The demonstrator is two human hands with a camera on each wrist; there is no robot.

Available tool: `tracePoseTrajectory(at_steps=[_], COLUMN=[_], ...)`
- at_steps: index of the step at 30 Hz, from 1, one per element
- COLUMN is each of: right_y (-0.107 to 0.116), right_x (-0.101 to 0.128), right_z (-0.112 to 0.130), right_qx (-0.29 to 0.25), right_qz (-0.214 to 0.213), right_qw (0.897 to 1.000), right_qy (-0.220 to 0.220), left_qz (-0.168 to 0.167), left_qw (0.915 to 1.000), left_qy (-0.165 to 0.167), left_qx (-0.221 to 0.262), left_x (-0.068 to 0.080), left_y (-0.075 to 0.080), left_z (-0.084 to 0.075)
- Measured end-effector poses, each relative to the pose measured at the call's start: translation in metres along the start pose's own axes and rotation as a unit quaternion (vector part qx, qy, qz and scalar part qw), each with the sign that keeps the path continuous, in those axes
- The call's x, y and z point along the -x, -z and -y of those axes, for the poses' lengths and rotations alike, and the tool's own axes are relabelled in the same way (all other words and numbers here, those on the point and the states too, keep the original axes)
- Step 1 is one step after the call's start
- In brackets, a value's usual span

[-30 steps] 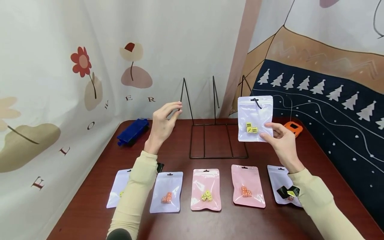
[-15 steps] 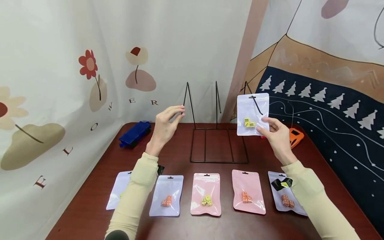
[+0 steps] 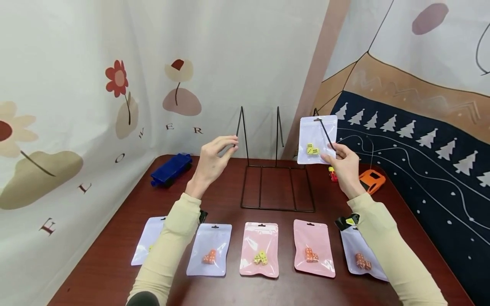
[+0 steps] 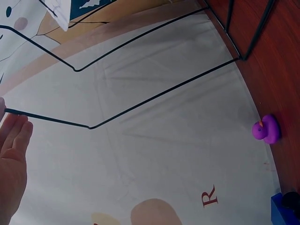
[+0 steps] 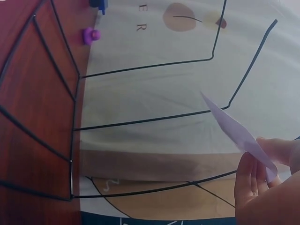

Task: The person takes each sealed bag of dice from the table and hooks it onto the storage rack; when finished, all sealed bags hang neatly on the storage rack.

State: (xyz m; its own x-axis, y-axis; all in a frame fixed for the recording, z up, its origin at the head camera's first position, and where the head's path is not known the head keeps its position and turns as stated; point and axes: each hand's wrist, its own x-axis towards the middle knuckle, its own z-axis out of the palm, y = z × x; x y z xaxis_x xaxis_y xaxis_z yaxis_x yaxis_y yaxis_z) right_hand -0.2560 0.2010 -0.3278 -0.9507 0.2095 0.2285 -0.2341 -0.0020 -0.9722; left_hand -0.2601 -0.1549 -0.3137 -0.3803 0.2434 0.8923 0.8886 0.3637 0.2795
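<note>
A black wire rack (image 3: pixel 277 209) with three bent prongs stands at the back of the table. My left hand (image 3: pixel 214 157) pinches the front tip of its left prong, as the left wrist view also shows, with the prong (image 4: pixel 51 118) running back from the fingers. My right hand (image 3: pixel 346 168) pinches the lower right edge of a lavender zip bag (image 3: pixel 306 131) holding yellow dice. The right prong passes through this bag's hang hole, its tip in front near my fingers. In the right wrist view the bag (image 5: pixel 232 129) appears edge-on between thumb and fingers.
Several bags of dice lie in a front row, among them a pink bag (image 3: pixel 260 233) and a lavender bag (image 3: pixel 208 233). Behind are a blue toy vehicle (image 3: pixel 171 170), an orange toy car (image 3: pixel 373 180), a small red-and-yellow toy (image 3: pixel 332 174) and a purple duck (image 4: pixel 268 130).
The right hand has moved the bag back along the right prong, so more of the prong sticks out in front of it. My left hand keeps its pinch on the left prong.
</note>
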Motion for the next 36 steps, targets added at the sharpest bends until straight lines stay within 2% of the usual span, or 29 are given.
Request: tracePoseTrajectory(at_steps=[13, 21, 27, 33, 36], right_y=[-0.012, -0.013, -0.009, -0.004, 0.0], right_x=[-0.017, -0.019, -0.021, -0.018, -0.015], right_z=[-0.005, -0.009, -0.011, -0.007, -0.003], right_qx=[0.023, 0.047, 0.029, 0.009, -0.018], right_qz=[-0.032, -0.048, -0.084, -0.098, -0.099], right_qw=[0.999, 0.998, 0.996, 0.995, 0.995], right_qy=[0.004, -0.014, 0.018, 0.015, 0.025], left_qz=[0.007, 0.01, 0.005, -0.005, -0.004], left_qw=[0.9999, 0.9997, 1.0, 1.0, 1.0], left_qy=[0.014, 0.019, 0.005, -0.003, 0.002], left_qx=[0.0, -0.011, 0.0, -0.001, -0.004], left_x=[0.004, 0.009, 0.001, 0.001, 0.0], left_y=[-0.002, -0.002, -0.003, -0.002, -0.003], left_z=[-0.002, -0.002, -0.002, -0.002, -0.001])
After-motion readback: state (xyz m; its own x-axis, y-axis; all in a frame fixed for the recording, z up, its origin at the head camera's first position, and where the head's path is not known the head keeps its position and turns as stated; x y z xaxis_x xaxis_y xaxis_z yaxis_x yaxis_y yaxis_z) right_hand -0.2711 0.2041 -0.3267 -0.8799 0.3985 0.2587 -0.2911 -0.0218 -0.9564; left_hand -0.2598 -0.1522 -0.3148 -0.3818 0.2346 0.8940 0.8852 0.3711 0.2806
